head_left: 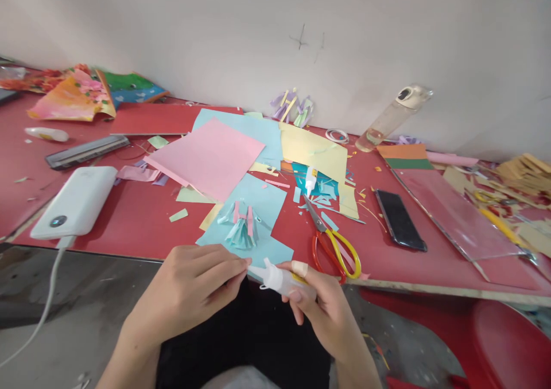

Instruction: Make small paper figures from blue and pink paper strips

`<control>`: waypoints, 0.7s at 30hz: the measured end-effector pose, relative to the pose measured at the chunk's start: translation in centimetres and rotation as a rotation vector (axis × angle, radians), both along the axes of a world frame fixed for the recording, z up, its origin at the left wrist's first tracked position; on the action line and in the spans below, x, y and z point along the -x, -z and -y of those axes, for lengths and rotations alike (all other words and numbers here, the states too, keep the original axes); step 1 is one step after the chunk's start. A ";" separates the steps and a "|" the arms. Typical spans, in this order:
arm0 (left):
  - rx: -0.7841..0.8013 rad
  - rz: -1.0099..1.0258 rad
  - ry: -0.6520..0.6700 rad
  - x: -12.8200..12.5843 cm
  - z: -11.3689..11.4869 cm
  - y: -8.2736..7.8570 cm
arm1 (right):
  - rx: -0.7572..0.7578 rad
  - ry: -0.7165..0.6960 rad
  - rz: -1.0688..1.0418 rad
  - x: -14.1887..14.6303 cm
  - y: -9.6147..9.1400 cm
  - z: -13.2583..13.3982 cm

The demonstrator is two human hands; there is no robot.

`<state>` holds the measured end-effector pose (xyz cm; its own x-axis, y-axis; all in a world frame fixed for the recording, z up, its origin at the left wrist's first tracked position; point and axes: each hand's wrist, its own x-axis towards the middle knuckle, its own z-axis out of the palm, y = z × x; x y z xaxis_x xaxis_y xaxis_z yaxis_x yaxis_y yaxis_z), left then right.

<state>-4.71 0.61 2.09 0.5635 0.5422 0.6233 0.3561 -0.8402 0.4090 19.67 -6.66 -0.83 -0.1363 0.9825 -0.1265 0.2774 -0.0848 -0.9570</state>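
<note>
My right hand [321, 303] is wrapped round a small white glue bottle [282, 280], its nozzle pointing left. A pale strip of tape or bandage circles one finger of that hand. My left hand [193, 286] is closed, fingertips pinched right at the nozzle's tip; what they hold, if anything, is hidden. Just beyond the hands, a folded paper dress [241, 231] in light blue with pink strips lies on a light blue paper sheet [269, 202]. Scissors [331, 240] with red and yellow handles rest to the right, blades pointing away from me.
On the red table [146, 225] are a pink sheet [210, 159], a yellow sheet [318, 148], a second glue bottle [310, 179] and several paper scraps. A power bank [77, 202] with a cable sits left. A phone [400, 220] and a tilted water bottle [391, 119] are right.
</note>
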 end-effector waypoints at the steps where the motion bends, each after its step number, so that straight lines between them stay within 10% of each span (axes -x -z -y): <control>1: -0.016 -0.026 -0.005 0.0 0.1 -0.2 | 0.005 -0.009 0.016 -0.1 0.0 0.0; 21: 0.270 0.159 0.221 0.4 -0.9 0.5 | 0.360 -0.221 -0.355 -0.3 -0.4 -1.6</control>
<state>-5.06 1.53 1.62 0.5931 0.5750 0.5637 0.0932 -0.7444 0.6613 19.93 -5.11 -0.40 -0.4304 0.8285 -0.3582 -0.0087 -0.4007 -0.9162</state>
